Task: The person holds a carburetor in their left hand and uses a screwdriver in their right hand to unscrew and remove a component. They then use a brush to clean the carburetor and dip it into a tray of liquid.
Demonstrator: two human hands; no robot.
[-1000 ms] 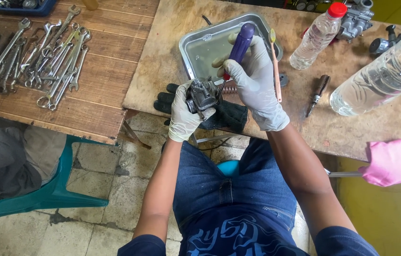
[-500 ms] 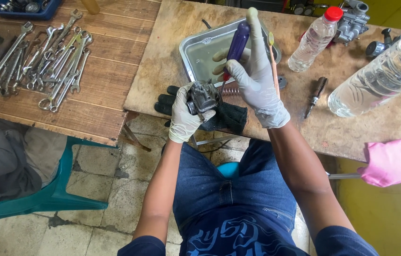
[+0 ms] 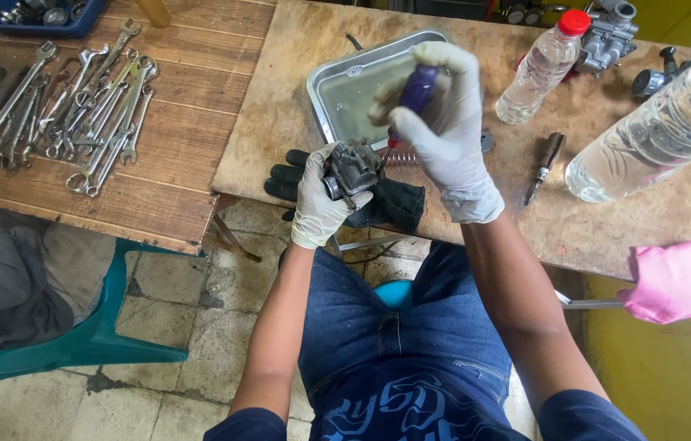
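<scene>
White-gloved left hand (image 3: 318,198) grips a small dark carburetor (image 3: 353,169) just below the metal tray (image 3: 337,90). Right hand (image 3: 443,131) is closed around a purple-handled screwdriver (image 3: 415,91), tip at the carburetor. Black glove (image 3: 386,204) lies beneath; wrenches (image 3: 76,106) well left of the tray.

Two wooden worktops side by side. Left worktop (image 3: 174,155), plank-built: a spread of wrenches (image 3: 84,106) and a blue bin (image 3: 43,12) at its far edge. Right worktop (image 3: 296,98), worn board: a metal tray (image 3: 345,90), black gloves (image 3: 386,204) at the near edge, two clear plastic bottles (image 3: 545,65) (image 3: 655,131), a screwdriver (image 3: 543,167), a grey metal engine part (image 3: 606,33), a pink cloth (image 3: 672,278) over the near edge.
</scene>
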